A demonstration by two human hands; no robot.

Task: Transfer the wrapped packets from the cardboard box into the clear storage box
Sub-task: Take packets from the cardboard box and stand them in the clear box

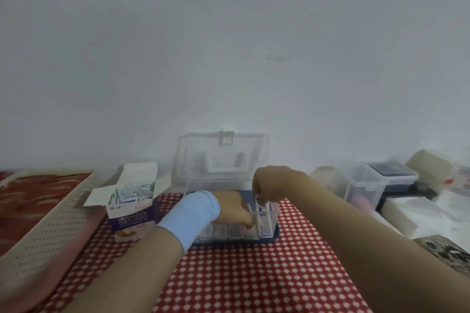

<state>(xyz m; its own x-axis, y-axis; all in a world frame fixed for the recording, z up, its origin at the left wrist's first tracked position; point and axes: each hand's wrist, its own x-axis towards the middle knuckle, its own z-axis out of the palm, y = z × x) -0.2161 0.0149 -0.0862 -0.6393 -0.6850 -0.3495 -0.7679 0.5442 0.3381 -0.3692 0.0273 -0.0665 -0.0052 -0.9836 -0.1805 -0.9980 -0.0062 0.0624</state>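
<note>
Red dotted cloth [241, 274], cream perforated basket [50, 211] left, lidded clear tub [363, 185] right.

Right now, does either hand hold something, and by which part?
The right hand pinches a wrapped packet by its top end, upright inside the clear box. The left hand is inside the box too; its hold cannot be told.

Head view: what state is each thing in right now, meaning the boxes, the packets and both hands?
clear storage box: lid up, partly filled
cardboard box: flaps open, packets inside
packet row: standing in the storage box
held packet: upright at the box's right end
left hand: in the storage box, fingers against the row
right hand: pinches the held packet
</note>
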